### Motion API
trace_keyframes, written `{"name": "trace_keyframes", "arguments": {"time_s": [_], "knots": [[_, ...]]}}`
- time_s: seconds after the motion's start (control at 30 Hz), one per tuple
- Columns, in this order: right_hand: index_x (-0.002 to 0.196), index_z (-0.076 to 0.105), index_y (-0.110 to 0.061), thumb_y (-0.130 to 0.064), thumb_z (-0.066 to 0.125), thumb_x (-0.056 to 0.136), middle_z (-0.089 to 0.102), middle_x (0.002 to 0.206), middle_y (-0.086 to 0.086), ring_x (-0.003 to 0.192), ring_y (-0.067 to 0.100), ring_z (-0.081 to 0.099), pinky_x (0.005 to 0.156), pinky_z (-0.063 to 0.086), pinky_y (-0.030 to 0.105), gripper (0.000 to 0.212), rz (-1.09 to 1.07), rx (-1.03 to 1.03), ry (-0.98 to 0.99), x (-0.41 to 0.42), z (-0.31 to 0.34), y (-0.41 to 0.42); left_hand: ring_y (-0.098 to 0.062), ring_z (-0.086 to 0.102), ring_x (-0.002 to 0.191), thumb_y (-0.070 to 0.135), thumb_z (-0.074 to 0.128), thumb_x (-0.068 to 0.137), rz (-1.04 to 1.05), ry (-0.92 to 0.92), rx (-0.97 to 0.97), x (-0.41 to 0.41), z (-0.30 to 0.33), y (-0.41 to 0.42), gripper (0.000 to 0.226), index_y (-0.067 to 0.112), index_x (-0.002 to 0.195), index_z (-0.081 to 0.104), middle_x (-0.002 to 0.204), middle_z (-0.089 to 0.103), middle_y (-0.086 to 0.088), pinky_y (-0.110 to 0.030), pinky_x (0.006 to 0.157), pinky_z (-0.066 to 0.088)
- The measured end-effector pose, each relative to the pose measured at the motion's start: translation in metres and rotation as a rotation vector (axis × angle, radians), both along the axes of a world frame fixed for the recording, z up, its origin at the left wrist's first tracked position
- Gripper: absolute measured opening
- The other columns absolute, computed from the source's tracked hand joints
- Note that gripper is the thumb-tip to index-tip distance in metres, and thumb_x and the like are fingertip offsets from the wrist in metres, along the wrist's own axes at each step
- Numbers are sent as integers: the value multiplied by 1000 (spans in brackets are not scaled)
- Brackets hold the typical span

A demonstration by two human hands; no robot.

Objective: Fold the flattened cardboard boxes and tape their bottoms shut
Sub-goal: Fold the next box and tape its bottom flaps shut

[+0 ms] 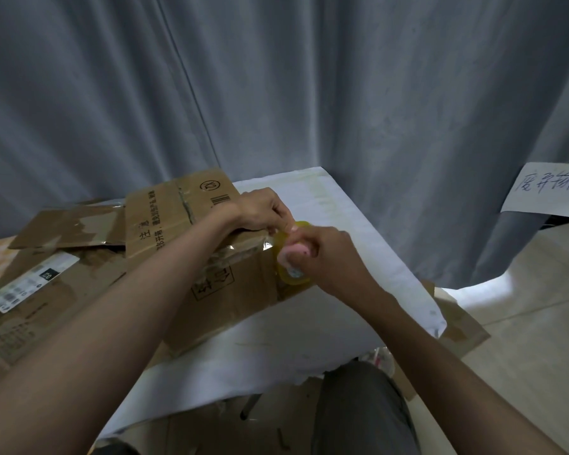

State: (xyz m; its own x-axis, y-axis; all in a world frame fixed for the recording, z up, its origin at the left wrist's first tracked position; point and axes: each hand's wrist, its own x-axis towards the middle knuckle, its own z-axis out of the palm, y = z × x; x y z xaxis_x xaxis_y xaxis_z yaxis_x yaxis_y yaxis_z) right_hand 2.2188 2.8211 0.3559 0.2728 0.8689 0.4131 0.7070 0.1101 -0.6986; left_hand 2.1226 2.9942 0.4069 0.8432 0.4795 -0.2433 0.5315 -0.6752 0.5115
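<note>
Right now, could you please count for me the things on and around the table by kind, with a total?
Folded cardboard box: 1
Flattened cardboard pieces on the table: at least 2
Tape roll: 1
Handwritten paper sign: 1
Hands: 2, left hand and right hand, both at the tape
Total: 7

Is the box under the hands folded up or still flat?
Folded up: the box stands on the table with side walls showing.

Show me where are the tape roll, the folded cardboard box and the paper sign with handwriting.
tape roll (291, 274): head view, lower yellow rim below the right hand.
folded cardboard box (243, 300): head view, near side wall.
paper sign (547, 188): head view, middle of the white sheet.
</note>
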Motion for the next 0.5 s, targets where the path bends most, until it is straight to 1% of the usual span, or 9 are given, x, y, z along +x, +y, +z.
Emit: {"name": "trace_keyframes", "arguments": {"time_s": [0.07, 0.1, 0.17, 0.27, 0.33, 0.4, 0.43, 0.47, 0.5], "knots": [[89, 78, -19, -17, 72, 83, 67, 83, -1, 71, 11, 59, 56, 39, 5, 8, 76, -217, -76, 7, -3, -4, -11, 67, 73, 53, 78, 66, 27, -21, -36, 0, 1, -1, 29, 32, 86, 79, 82, 75, 14, -40, 88, 56], [88, 78, -20, -18, 74, 81, 68, 84, -2, 75, 12, 61, 56, 39, 5, 8, 92, -320, -100, 13, -4, -6, -9, 66, 72, 58, 76, 60, 35, -20, -49, 0, 1, -1, 38, 31, 86, 79, 81, 74, 16, -38, 85, 57], [83, 75, -20, -19, 79, 76, 66, 78, -9, 73, 6, 60, 54, 40, 8, 9, 73, -482, -104, 30, -7, -12, -7, 66, 72, 60, 74, 57, 20, -16, -54, 0, 0, 0, 41, 31, 86, 79, 79, 73, 18, -32, 79, 55], [80, 68, -18, -17, 80, 77, 63, 72, -11, 72, 8, 59, 55, 38, 14, 13, -3, -594, -93, 56, -20, -16, -8, 66, 73, 59, 74, 57, 20, -15, -57, 0, 1, 0, 40, 32, 86, 78, 82, 74, 16, -28, 78, 53], [82, 66, -21, -17, 77, 80, 61, 78, -10, 77, 10, 59, 54, 37, 11, 13, -5, -667, -104, 69, -33, -15, -8, 67, 74, 61, 74, 55, 28, -10, -57, 0, 1, 0, 44, 31, 87, 79, 83, 74, 15, -31, 80, 55], [91, 69, -22, -16, 75, 81, 62, 93, -4, 92, 16, 61, 65, 43, 15, 13, -30, -748, -159, 77, -46, -11, -9, 67, 74, 61, 74, 55, 33, -5, -55, 0, 2, -1, 49, 28, 90, 80, 83, 74, 14, -32, 81, 56], [99, 70, -21, -15, 73, 83, 61, 103, 1, 102, 21, 59, 76, 45, 23, 18, -77, -721, -222, 79, -51, -8, -9, 67, 73, 61, 75, 55, 39, -2, -54, -1, 2, -2, 50, 27, 91, 80, 82, 74, 15, -32, 81, 56], [108, 70, -20, -13, 70, 84, 60, 111, 6, 109, 26, 57, 87, 46, 30, 24, -133, -611, -251, 80, -54, -3, -9, 67, 73, 61, 75, 55, 40, -3, -53, -1, 2, -2, 50, 26, 91, 80, 81, 74, 15, -32, 81, 57], [113, 68, -18, -11, 66, 86, 60, 116, 9, 112, 28, 56, 94, 46, 36, 28, -158, -426, -191, 78, -51, 2, -9, 67, 73, 60, 75, 56, 36, 4, -52, -1, 4, -4, 48, 26, 91, 80, 81, 74, 15, -33, 81, 57]]}}
